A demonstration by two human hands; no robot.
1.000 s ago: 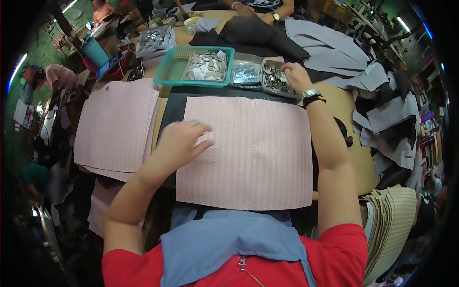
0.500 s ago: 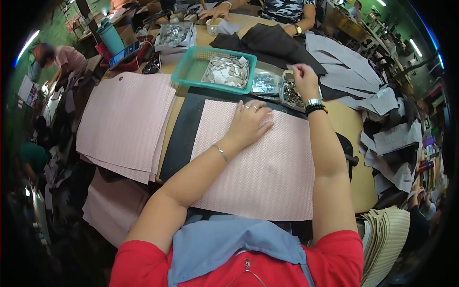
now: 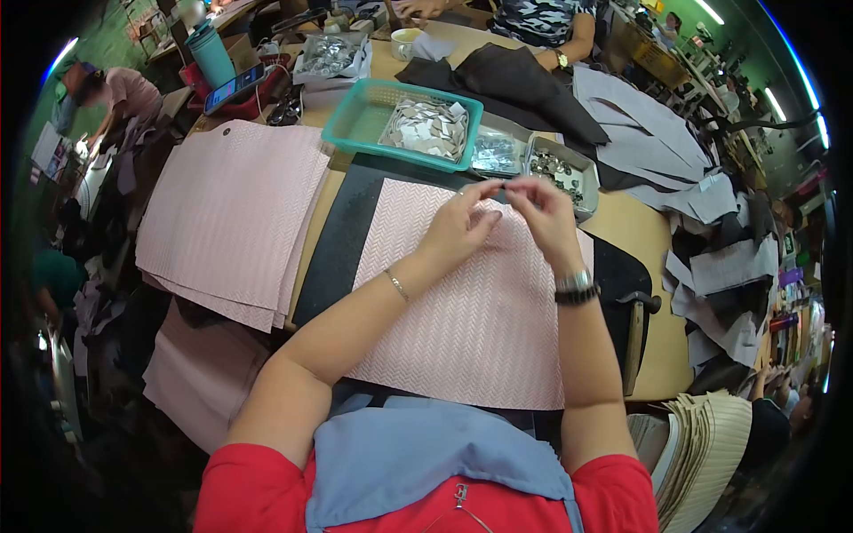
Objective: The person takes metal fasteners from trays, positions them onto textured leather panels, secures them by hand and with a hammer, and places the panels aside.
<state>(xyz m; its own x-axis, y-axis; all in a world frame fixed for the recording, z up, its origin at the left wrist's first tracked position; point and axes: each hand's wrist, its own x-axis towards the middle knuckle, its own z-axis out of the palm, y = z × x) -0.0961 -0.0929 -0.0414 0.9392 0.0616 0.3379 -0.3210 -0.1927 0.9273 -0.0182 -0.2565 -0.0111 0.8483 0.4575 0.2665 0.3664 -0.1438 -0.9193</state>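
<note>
A pink herringbone-patterned sheet (image 3: pixel 471 329) lies in front of me on a black mat (image 3: pixel 342 222). My left hand (image 3: pixel 458 226) is over its upper part, fingers curled, with the index fingertip at the sheet's far edge. Just right of it, my right hand (image 3: pixel 546 218) pinches with thumb and index finger. The fingertips of both hands meet around a tiny dark piece, too small and blurred to name. Behind my right hand stands a grey box of small metal fittings (image 3: pixel 564 164). Beside it, another box holds clear-wrapped pieces (image 3: pixel 496 153).
A teal basket (image 3: pixel 342 129) contains many small pale squares. Stacked pink sheets (image 3: pixel 227 222) lie at left. A hammer (image 3: pixel 637 342) rests at right. Dark fabric (image 3: pixel 506 84) and grey cut pieces (image 3: pixel 640 120) cover the far side, where another person (image 3: pixel 533 22) sits.
My right hand has come from the box of metal fittings back to the sheet's far edge, beside my left. My left hand has risen from lying flat and curled its fingers.
</note>
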